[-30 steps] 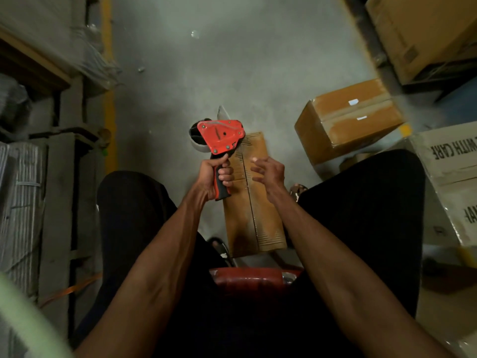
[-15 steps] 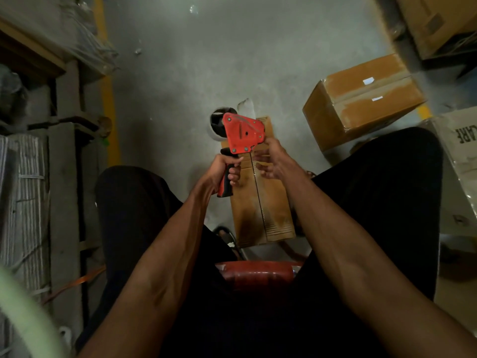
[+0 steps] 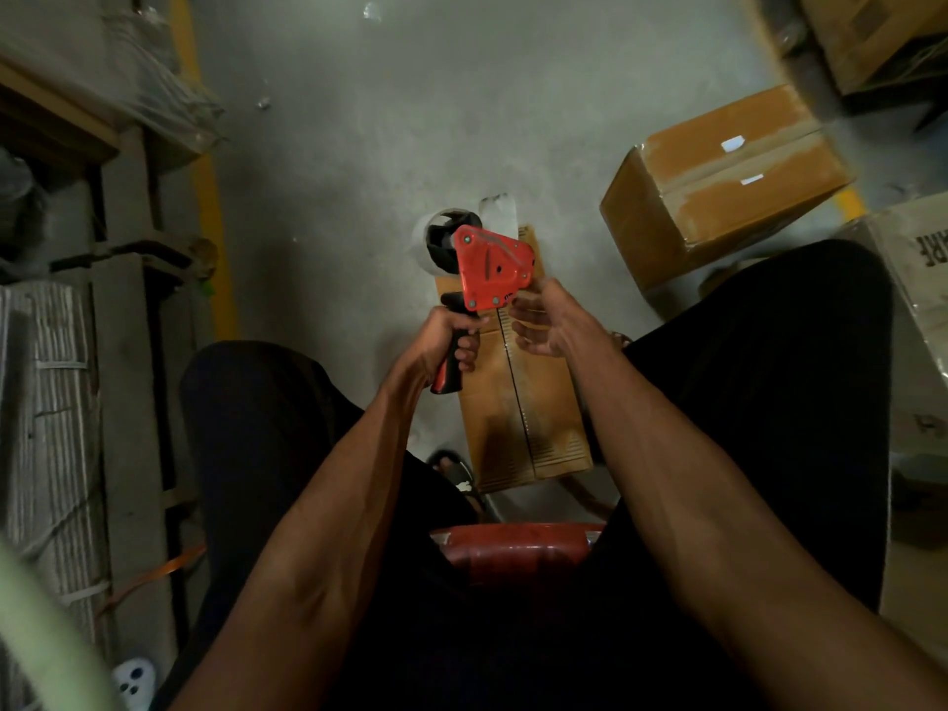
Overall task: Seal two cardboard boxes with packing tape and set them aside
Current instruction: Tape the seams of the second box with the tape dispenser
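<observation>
My left hand (image 3: 447, 341) grips the black handle of a red tape dispenser (image 3: 490, 272), held up over the floor with its tape roll (image 3: 436, 243) on the left. A pale strip of tape (image 3: 496, 213) sticks up behind it. The thumb and curled fingers of my right hand (image 3: 551, 325) pinch the dispenser's lower right corner. Whether they hold the tape end is hidden. Below both hands, between my legs, a narrow cardboard box (image 3: 533, 418) lies on the floor, flaps shut along a dark seam. A second box (image 3: 718, 192), taped on top, lies at the right.
I sit on a red stool (image 3: 513, 549) with black trousers on both sides. Grey pallets and bundled stacks (image 3: 118, 300) line the left, past a yellow floor line (image 3: 210, 197). A printed white carton (image 3: 918, 259) and more boxes (image 3: 872, 38) crowd the right. Bare concrete floor (image 3: 410, 120) lies ahead.
My right hand rose from above the narrow box to the dispenser's lower right corner. My left hand brought the dispenser slightly right and tilted it.
</observation>
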Demonstrator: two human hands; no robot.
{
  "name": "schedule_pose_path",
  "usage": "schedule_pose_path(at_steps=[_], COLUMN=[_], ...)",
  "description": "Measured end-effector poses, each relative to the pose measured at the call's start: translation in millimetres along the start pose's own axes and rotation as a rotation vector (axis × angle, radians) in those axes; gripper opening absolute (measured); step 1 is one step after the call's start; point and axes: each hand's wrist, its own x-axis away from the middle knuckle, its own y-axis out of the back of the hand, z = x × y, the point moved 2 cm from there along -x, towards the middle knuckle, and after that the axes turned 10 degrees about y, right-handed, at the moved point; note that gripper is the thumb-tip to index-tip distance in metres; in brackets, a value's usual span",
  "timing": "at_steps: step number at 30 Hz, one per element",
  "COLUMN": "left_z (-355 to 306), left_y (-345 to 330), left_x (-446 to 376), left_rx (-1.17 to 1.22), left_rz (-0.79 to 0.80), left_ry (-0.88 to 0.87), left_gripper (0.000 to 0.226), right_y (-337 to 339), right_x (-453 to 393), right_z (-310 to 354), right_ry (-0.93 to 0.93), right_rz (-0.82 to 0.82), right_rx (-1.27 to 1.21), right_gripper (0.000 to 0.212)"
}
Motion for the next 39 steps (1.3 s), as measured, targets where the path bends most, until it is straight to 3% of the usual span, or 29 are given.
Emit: schedule_pose_path(at_steps=[2, 7, 14, 17, 21, 23, 30, 34, 39], left_z=[-0.9, -3.0, -10.3, -23.3, -45.8, -60.0, -111.9, -131.7, -154.2], left_y=[-0.4, 6.3, 11.6, 18.2, 29.2, 36.5, 63.0, 75.4, 79.5], left_x=[0.8, -5.1, -20.1, -28.8, -44.3, -52.1, -72.3, -86.1, -103.8], left_rx=[-0.033, -0.194, -0.451, -0.534, -0.572, -0.591, -0.861, -0.942, -0.985], left_rz=[-0.014, -0.085, -0.236, -0.317, -0.385, -0.388, -0.483, -0.5, -0.535], left_ry=[-0.026, -0.118, -0.187, -0.233, -0.303, -0.318, -0.374, -0.381, -0.378], left_gripper=[0.037, 0.038, 0.016, 0.021, 0.023, 0.024, 0.015, 0.015, 0.023], right_y=[0.0, 9.0, 18.2, 17.0, 3.9, -1.8, -7.6, -3.9, -9.9], right_x=[-5.6, -29.8, -48.8, -59.7, -76.2, -88.7, -139.8, -153.1, -167.8], right_z=[-2.0, -4.6, -8.8, -3.5, 16.5, 26.2, 65.2, 82.7, 90.6], right_ry=[0.06, 0.292, 0.476, 0.554, 0.618, 0.622, 0.562, 0.559, 0.526], right_rz=[-0.047, -0.214, -0.304, -0.314, -0.342, -0.361, -0.497, -0.529, -0.576], right_rx=[0.073, 0.321, 0.247, 0.302, 0.377, 0.38, 0.381, 0.339, 0.328], right_gripper=[0.019, 0.023, 0.005, 0.03, 0.016, 0.013, 0.037, 0.022, 0.025])
